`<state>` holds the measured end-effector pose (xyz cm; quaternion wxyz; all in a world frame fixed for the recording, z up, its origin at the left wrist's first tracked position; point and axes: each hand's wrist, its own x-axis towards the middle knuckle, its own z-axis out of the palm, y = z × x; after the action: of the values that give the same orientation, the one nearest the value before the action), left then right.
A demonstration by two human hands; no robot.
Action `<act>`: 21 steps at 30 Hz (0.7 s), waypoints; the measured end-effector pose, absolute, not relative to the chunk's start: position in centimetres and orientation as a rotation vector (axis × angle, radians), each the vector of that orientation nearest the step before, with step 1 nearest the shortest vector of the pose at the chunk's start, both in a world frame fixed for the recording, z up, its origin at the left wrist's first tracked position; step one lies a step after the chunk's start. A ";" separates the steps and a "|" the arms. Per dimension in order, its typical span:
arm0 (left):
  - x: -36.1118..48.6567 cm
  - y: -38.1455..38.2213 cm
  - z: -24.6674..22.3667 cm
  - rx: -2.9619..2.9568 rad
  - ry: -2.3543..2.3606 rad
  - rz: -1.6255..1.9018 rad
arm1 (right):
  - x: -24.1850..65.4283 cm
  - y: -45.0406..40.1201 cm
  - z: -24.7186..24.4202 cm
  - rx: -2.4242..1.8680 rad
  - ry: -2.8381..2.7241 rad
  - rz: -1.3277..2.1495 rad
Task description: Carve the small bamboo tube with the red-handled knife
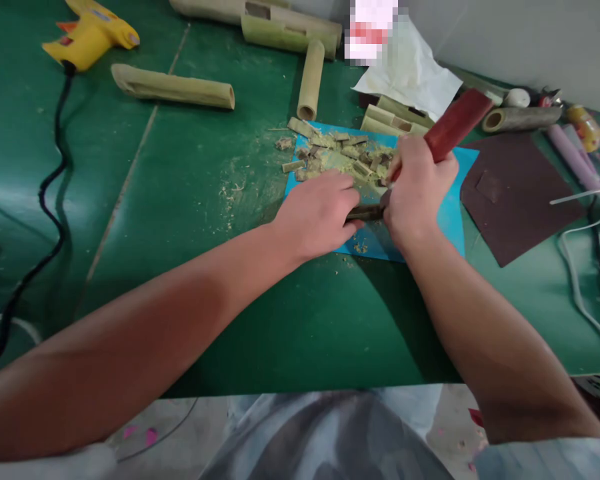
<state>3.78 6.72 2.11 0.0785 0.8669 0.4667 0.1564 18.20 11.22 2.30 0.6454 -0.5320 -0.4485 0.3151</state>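
My left hand (323,212) is closed around a narrow bamboo piece (366,213), whose end sticks out between thumb and fingers toward the right. In my right hand (417,190) is a tool with a thick red handle (457,125), which slants up to the right. Its working end is mostly hidden by the fingers and meets the bamboo piece, so its kind does not show. Both hands are over a blue sheet (450,220). Bamboo chips (363,168) and pale dust are heaped on the sheet just beyond my hands.
A yellow glue gun (90,37) with a black cord is at the far left. Bamboo tubes (175,89) lie along the back of the green table (180,173). White paper (410,70) rests on cut bamboo. To the right are a dark brown sheet (523,193) and a white cable (573,267).
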 end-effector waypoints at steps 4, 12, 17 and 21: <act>3.7 6.7 2.0 2.617 1.393 0.494 | 18.5 11.6 1.9 -1.220 -1.022 0.741; 3.7 6.6 1.9 2.631 1.378 0.510 | 18.6 11.5 1.6 -1.323 -1.134 0.707; 3.7 6.6 1.8 2.641 1.381 0.515 | 18.7 11.8 1.3 -1.310 -1.157 0.714; 3.9 6.5 2.1 2.611 1.395 0.447 | 18.6 11.8 1.3 -1.343 -1.126 0.708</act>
<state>3.94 6.47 2.12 0.0737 0.8698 0.4646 0.1490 18.62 11.84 1.26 0.5857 -0.5758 -0.4829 0.3038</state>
